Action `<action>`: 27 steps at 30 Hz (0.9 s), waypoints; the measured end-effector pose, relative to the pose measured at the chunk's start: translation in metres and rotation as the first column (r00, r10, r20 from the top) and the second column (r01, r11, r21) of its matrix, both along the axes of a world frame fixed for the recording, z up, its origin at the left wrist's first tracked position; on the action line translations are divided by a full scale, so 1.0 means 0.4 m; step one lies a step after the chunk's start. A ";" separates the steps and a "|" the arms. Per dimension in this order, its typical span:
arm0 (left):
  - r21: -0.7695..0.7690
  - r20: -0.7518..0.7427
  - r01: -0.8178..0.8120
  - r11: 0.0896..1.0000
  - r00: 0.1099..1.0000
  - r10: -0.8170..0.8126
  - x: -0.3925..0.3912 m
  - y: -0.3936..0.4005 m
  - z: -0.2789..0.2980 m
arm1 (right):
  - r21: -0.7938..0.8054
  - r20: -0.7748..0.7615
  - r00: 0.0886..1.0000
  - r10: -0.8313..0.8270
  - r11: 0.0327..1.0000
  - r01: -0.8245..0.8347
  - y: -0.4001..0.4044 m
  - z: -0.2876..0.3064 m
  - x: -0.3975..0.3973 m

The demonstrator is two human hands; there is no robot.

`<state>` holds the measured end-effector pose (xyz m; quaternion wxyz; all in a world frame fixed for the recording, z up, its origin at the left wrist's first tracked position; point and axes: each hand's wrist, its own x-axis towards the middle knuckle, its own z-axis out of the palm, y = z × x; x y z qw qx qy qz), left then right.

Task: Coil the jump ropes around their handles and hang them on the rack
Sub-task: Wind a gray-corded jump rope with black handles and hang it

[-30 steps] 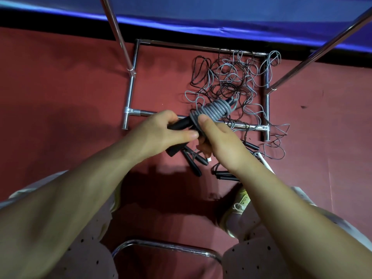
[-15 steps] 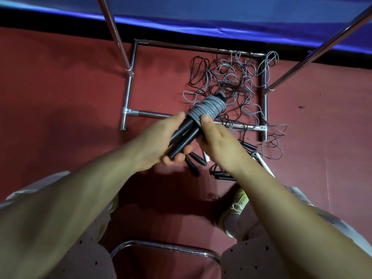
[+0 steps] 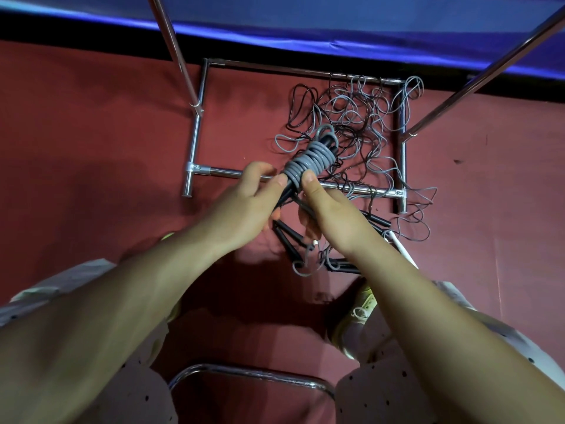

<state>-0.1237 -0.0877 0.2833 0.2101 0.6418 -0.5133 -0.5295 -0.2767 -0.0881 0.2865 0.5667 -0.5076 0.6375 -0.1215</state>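
A grey jump rope (image 3: 312, 159) is wound in tight coils around its black handles, held up above the floor at the centre. My left hand (image 3: 244, 206) grips the handles from the left, thumb against the lowest coils. My right hand (image 3: 330, 215) holds the same bundle from the right, its thumb pressed on the coil. Below and behind lies a tangle of loose black and grey ropes (image 3: 360, 123) on the red floor, with several black handles (image 3: 290, 240) near my hands. The chrome rack (image 3: 195, 139) has its base frame on the floor and two poles rising upward.
A rack pole (image 3: 174, 47) rises at upper left and another (image 3: 477, 75) at upper right. A blue mat edge (image 3: 305, 29) runs across the back. A chrome chair rail (image 3: 250, 371) sits between my knees, and my shoe (image 3: 360, 307) is close to the handles.
Both hands turned the bundle more upright and lifted it slightly. My left hand shifted from underneath the handles to gripping them nearer the coils.
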 end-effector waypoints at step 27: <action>0.019 -0.096 0.039 0.999 0.995 -0.037 0.031 -0.009 -0.032 | 0.030 0.357 0.893 -0.274 0.959 0.282 0.000 -0.011 0.005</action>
